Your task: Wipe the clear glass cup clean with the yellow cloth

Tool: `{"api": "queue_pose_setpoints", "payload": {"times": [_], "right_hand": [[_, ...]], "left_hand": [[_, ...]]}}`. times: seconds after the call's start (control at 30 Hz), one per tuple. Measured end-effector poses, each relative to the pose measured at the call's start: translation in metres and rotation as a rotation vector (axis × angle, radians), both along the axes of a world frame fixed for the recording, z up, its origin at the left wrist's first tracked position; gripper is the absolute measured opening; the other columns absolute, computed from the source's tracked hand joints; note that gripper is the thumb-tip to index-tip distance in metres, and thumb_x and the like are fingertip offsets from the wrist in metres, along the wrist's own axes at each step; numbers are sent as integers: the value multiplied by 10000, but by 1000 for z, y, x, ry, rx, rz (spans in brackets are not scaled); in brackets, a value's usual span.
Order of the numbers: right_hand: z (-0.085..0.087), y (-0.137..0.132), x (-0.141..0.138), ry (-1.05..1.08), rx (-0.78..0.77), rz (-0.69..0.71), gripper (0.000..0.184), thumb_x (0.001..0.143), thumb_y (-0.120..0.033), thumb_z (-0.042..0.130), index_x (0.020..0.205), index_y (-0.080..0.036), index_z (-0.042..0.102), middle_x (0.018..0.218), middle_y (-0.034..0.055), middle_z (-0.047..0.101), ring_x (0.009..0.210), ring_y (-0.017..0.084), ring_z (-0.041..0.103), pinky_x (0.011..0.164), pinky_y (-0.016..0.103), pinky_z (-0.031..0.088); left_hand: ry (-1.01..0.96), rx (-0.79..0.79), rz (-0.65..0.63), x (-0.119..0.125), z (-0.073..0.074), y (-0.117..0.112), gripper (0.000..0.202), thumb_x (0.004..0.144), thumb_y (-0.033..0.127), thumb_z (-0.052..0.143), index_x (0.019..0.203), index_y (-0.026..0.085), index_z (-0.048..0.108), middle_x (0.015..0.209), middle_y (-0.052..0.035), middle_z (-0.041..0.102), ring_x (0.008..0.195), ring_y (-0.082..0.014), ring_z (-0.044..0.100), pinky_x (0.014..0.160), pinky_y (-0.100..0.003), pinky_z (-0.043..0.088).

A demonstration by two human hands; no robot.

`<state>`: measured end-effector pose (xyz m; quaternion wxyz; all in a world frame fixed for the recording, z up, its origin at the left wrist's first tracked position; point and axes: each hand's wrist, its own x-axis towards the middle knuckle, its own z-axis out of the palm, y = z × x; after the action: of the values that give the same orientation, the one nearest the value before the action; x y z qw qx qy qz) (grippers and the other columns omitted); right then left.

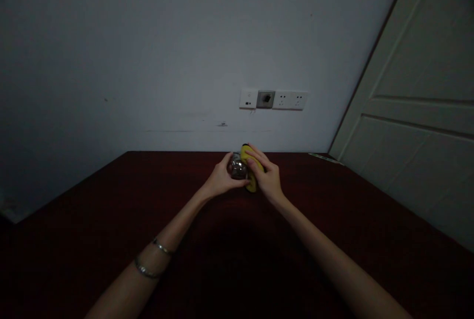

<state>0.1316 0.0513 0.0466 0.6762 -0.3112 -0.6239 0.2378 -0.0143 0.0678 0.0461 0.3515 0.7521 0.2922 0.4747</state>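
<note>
My left hand (219,179) is wrapped around a clear, shiny glass (237,167), thumb on the near side and fingers on the far side. Whether it is a cup or a jar I cannot tell, since the fingers hide part of it. A yellow cloth (252,184) with a dark edge is bunched in my right hand (270,179), pinched between thumb and fingers. The cloth presses against the glass's right side, and part of it hangs below the right fingers. Both hands are close together over the far part of the dark red table.
The dark red table (111,200) reaches back to a pale wall (166,52). Wall sockets (289,100) sit above its far edge. A thin pale strip (326,159) lies at the far right corner, beside a white panelled door (418,111).
</note>
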Motion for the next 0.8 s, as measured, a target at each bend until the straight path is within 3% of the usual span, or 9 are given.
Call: {"api": "queue_pose_setpoints", "payload": {"times": [0.13,0.3,0.4,0.63,0.8], "right_hand": [[0,8,4,138,-137,14,312,776,-397,592,1027,-231,672,1151,48,644,1116,217,564,1014,439,386],[4,-7,-1,9,28,10,217,783,-329,602,977,-285,687,1252,9,576,1172,193,520,1040,404,359],[7,-13,-3,-91,115,12,196,790,-297,598,962,-299,693,1299,-4,535,1182,190,509,1041,392,357],[7,2,2,30,-72,8,242,772,-368,602,961,-250,696,1128,31,655,1099,208,572,1010,413,390],[9,-12,-2,-173,94,-34,202,803,-307,577,967,-280,690,1210,28,594,1129,205,536,1007,405,384]], "left_hand": [[11,68,-74,2,3,-5,766,554,230,775,1226,161,415,1184,-120,556,1057,-245,563,938,-423,438],[40,122,41,-2,3,-1,802,536,237,776,1238,156,398,1168,-119,551,1038,-255,565,906,-423,459],[33,125,39,-4,3,1,796,555,180,738,1255,159,360,1171,-113,538,1022,-241,567,881,-399,470],[126,234,53,-5,-2,5,800,541,164,732,1253,176,369,1253,-123,451,1159,-270,458,992,-433,371],[196,244,38,-9,1,4,746,560,136,699,1230,184,374,1219,-102,465,1136,-254,464,982,-419,372]]}}
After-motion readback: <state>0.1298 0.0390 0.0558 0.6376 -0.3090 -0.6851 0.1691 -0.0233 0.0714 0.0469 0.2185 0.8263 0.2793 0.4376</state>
